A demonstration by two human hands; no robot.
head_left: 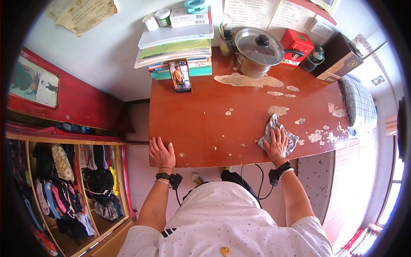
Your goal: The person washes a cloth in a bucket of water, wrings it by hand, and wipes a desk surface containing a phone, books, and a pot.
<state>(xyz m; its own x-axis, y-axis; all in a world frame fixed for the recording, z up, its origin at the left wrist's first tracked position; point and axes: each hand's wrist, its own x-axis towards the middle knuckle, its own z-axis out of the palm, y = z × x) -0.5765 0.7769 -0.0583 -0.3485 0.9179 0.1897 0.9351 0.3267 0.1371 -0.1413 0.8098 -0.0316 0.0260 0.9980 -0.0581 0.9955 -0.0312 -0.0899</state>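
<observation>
My right hand [277, 144] lies spread over a crumpled grey cloth [292, 141], pressing it onto the red-brown tabletop [201, 128] near the front edge on the right. The fingers are stretched out, and the cloth sticks out around them. At the front left corner, my left hand [162, 153] rests flat on the table with its fingers apart and nothing in it. Pale patches of peeled paint [315, 136] mark the surface beside the cloth, and a larger one [278, 111] lies just beyond it.
A phone [180, 76] leans on a stack of books [175, 51] at the back left. Along the back stand a lidded pot [255, 64], a red box [296, 45], a dark jar [314, 58] and a tall dark box [340, 60]. An open wardrobe [77, 184] is at left.
</observation>
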